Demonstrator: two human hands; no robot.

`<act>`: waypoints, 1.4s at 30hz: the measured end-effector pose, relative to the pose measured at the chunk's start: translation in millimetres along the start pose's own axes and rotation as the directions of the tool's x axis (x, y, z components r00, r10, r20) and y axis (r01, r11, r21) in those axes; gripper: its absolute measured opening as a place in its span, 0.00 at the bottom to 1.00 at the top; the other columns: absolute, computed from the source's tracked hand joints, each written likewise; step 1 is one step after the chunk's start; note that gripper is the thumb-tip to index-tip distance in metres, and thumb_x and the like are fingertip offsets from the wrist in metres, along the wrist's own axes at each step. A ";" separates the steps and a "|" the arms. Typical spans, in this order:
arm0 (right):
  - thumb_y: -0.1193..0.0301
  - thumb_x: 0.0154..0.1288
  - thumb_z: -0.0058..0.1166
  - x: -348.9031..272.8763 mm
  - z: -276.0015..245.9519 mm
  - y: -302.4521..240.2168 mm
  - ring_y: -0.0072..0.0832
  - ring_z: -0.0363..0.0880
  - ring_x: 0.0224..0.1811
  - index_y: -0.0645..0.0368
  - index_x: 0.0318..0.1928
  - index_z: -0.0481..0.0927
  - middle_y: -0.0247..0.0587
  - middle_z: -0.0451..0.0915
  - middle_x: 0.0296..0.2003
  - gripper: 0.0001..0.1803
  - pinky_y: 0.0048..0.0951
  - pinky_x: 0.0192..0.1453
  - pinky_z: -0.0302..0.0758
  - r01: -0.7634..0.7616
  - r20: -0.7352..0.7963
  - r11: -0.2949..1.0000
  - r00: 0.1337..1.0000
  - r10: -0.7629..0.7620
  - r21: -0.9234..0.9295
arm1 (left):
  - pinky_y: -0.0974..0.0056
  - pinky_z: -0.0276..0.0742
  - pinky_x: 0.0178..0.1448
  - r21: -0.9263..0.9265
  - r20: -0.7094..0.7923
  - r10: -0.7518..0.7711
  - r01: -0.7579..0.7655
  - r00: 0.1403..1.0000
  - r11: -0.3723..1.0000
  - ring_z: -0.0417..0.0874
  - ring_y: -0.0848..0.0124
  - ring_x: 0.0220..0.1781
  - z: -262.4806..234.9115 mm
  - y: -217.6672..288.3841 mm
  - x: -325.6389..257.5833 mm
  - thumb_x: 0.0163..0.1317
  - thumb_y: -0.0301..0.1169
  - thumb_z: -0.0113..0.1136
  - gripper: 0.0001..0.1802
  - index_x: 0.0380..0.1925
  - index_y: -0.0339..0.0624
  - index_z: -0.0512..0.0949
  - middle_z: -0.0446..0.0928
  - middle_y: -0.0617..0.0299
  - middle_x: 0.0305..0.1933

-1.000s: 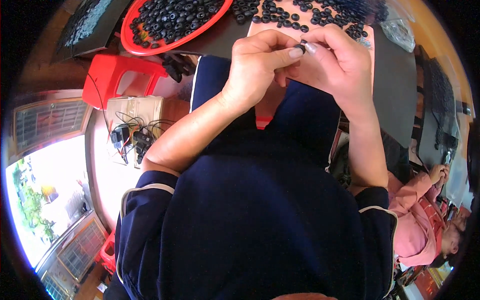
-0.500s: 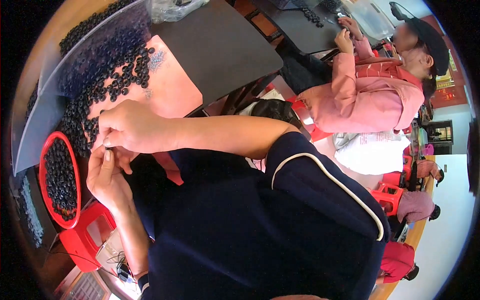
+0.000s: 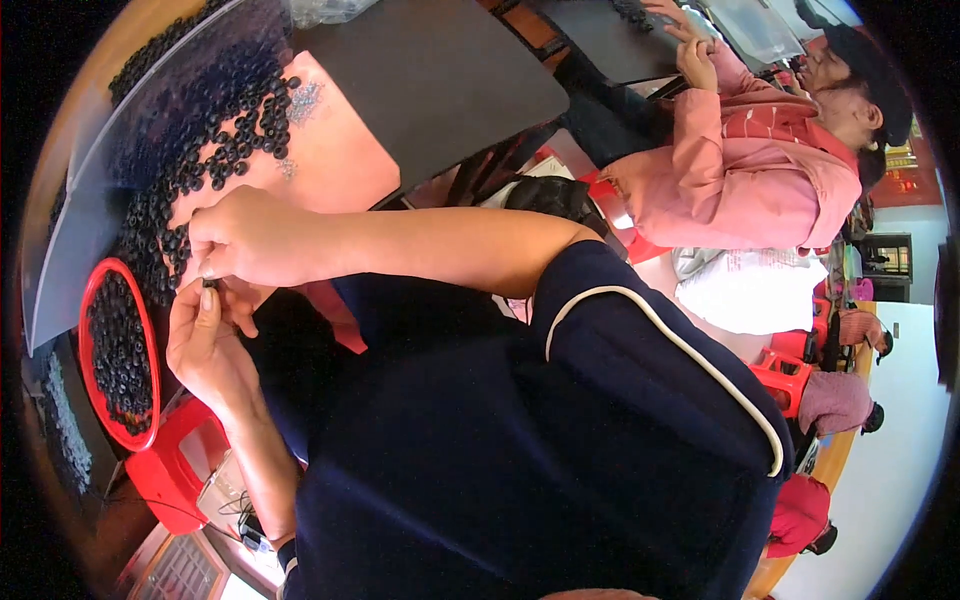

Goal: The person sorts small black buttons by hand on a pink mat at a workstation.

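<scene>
— Item status?
— Small black ring (image 3: pixel 212 284) pinched between fingers of right hand (image 3: pixel 245 240) and left hand (image 3: pixel 205 340), at the counter (image 3: pixel 345 165) edge.
— Remaining?
— Loose rings (image 3: pixel 205 150) heaped on it; red tray (image 3: pixel 92 300) well filled.

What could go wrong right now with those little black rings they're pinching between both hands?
The small black part sits only between the fingertips of the right hand and left hand, so it might slip and drop toward the lap. The loose black rings lie scattered near the table edge, so a forearm might sweep some off. The red tray looks full and may spill if bumped.
</scene>
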State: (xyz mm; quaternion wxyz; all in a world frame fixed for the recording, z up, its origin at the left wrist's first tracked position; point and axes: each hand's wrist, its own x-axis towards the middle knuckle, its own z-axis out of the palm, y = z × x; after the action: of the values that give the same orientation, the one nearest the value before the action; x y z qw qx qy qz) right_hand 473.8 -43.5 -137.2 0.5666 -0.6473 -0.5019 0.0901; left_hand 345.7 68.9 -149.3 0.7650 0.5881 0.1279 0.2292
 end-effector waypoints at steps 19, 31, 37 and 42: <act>0.70 0.51 0.60 -5.1 -19.7 -17.0 0.41 0.79 0.31 0.57 0.30 0.72 0.40 0.76 0.27 0.10 0.41 0.32 0.74 0.427 0.105 0.765 0.895 -0.433 -0.482 | 0.75 0.68 0.20 0.006 -0.082 -0.021 0.021 0.996 1.000 0.77 0.75 0.18 20.6 3.0 -3.6 0.60 0.23 0.62 0.05 0.33 0.30 0.81 0.82 0.56 0.25; 0.61 0.43 0.67 0.6 3.6 -14.9 0.44 0.81 0.33 0.59 0.32 0.76 0.43 0.79 0.29 0.19 0.43 0.37 0.78 0.363 0.006 0.807 0.913 -0.407 -0.466 | 0.67 0.75 0.36 -0.108 0.027 -0.150 0.152 0.988 0.982 0.80 0.67 0.34 -26.0 10.0 9.5 0.69 0.29 0.54 0.14 0.48 0.29 0.75 0.79 0.55 0.39; 0.63 0.47 0.62 2.4 25.9 -8.4 0.42 0.81 0.29 0.58 0.28 0.75 0.43 0.78 0.27 0.14 0.43 0.30 0.76 0.256 -0.157 0.761 0.892 -0.424 -0.596 | 0.67 0.74 0.43 -0.175 -0.132 -0.178 0.153 0.975 0.973 0.81 0.68 0.42 -19.4 -3.8 17.7 0.69 0.29 0.52 0.14 0.50 0.30 0.74 0.79 0.56 0.43; 0.65 0.48 0.60 8.5 18.9 -17.5 0.41 0.81 0.25 0.57 0.25 0.75 0.42 0.78 0.23 0.10 0.44 0.26 0.72 0.270 -0.053 0.798 0.935 -0.351 -0.539 | 0.65 0.75 0.48 -0.223 -0.014 -0.140 0.133 0.990 0.966 0.80 0.68 0.44 -44.2 -14.8 26.1 0.67 0.27 0.52 0.15 0.51 0.31 0.74 0.79 0.57 0.45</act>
State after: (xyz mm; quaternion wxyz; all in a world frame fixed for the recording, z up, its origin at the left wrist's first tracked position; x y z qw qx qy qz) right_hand 455.3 -27.5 -125.4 0.4119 -0.6903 -0.5626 -0.1931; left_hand 350.5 116.1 -173.7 0.8377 0.4856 0.1530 0.1976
